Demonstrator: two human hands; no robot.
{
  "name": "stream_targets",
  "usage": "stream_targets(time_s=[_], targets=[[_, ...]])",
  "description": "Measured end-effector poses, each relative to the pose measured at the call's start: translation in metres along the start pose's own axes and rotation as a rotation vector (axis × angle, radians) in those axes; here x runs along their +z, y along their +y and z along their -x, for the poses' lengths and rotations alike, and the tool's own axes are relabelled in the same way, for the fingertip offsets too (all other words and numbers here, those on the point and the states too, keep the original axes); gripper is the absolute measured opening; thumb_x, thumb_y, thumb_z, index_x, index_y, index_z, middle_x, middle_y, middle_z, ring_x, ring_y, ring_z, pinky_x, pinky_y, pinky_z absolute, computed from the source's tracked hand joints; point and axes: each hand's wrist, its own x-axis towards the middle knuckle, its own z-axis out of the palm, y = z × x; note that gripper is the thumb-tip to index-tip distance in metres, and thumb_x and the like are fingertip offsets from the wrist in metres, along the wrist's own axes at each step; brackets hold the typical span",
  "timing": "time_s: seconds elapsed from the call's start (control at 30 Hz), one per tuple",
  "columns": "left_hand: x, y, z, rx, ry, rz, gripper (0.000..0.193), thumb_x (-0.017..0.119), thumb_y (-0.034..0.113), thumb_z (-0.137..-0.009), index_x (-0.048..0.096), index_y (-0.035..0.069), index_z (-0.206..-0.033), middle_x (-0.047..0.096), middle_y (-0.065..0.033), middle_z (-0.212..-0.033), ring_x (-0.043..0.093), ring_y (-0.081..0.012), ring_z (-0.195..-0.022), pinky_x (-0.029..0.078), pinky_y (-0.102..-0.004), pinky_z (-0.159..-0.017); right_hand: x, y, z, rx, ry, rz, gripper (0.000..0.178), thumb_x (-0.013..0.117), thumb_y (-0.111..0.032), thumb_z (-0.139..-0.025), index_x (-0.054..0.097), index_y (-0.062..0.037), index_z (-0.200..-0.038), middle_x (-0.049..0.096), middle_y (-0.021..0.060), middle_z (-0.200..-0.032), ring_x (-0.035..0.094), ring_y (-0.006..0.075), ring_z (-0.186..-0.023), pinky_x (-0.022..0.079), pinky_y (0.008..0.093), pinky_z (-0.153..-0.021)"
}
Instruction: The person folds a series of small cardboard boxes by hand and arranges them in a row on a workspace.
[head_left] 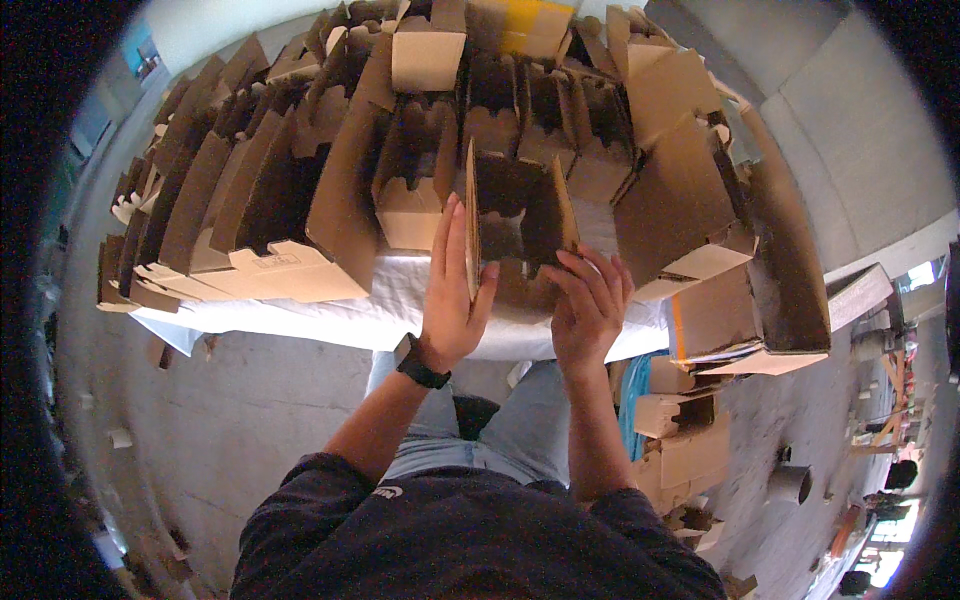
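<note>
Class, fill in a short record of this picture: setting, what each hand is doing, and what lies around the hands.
setting: table covered in white sheet, concrete floor below
left hand: grips the upright side panel of a half-folded cardboard box, thumb on its inner face
right hand: fingers on the box's other side panel
wrist: black watch on the left
around: folded cardboard boxes stacked across the table; more cardboard pieces on the floor at right

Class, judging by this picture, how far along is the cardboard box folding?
Done: many folded brown cardboard boxes stand stacked on the white-covered table. In hand: the left hand and right hand hold a half-formed brown cardboard box, its side panels upright. Left: more cardboard pieces lie piled on the floor at right.
</note>
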Motion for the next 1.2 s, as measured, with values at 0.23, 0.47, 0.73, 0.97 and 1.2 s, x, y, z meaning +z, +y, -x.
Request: stream_targets(time_s=[0.23,0.47,0.73,0.97,1.2], targets=[[-0.015,-0.005,-0.005,0.158,-0.081,-0.231,0.058,0.057,0.016,-0.087,0.036,0.006,-0.14,0.03,-0.0209,-0.147,0.029,-0.0394,-0.135,0.026,-0.0464,-0.11,-0.008,-0.008,-0.008,-0.001,-0.192,0.04,0.034,0.067,-0.009,-0.077,0.064,-0.0102,-0.111,0.054,0.0065,-0.128,0.047,0.0268,-0.124,0.029,0.0469,-0.106],[-0.022,-0.009,-0.002,0.101,-0.197,-0.022,0.057,0.059,0.023,-0.086,0.04,0.006,-0.137,0.027,-0.0213,-0.148,0.032,-0.0405,-0.134,0.033,-0.0455,-0.107,-0.018,-0.005,-0.007,0.032,-0.271,-0.037,0.052,0.08,-0.019,-0.065,0.059,-0.0096,-0.111,0.044,0.0112,-0.138,0.04,0.0335,-0.129,0.028,0.0493,-0.105],[-0.024,-0.006,-0.003,0.09,-0.225,-0.002,0.057,0.06,0.022,-0.086,0.04,0.005,-0.137,0.024,-0.0213,-0.149,0.033,-0.0408,-0.133,0.035,-0.0432,-0.105,-0.016,0.002,0.0,0.057,-0.215,-0.086,0.051,0.083,-0.012,-0.063,0.056,-0.0113,-0.106,0.04,0.0133,-0.14,0.037,0.0369,-0.129,0.033,0.0476,-0.103],[-0.02,-0.004,-0.002,0.068,-0.219,0.005,0.057,0.061,0.019,-0.086,0.04,0.003,-0.136,0.022,-0.0206,-0.15,0.027,-0.0391,-0.137,0.033,-0.0425,-0.107,-0.015,0.007,0.008,-0.002,-0.136,-0.154,0.042,0.083,-0.008,-0.062,0.054,-0.0113,-0.093,0.041,0.0142,-0.139,0.039,0.0395,-0.127,0.035,0.0492,-0.101],[-0.017,0.001,0.003,0.036,-0.207,0.068,0.059,0.063,0.012,-0.083,0.04,0.005,-0.137,0.021,-0.0197,-0.151,0.025,-0.0368,-0.139,0.028,-0.0431,-0.11,-0.024,0.002,0.029,-0.165,-0.131,-0.175,0.035,0.078,0.002,-0.061,0.053,-0.0137,-0.08,0.059,0.0105,-0.122,0.055,0.0315,-0.113,0.038,0.0432,-0.097]])
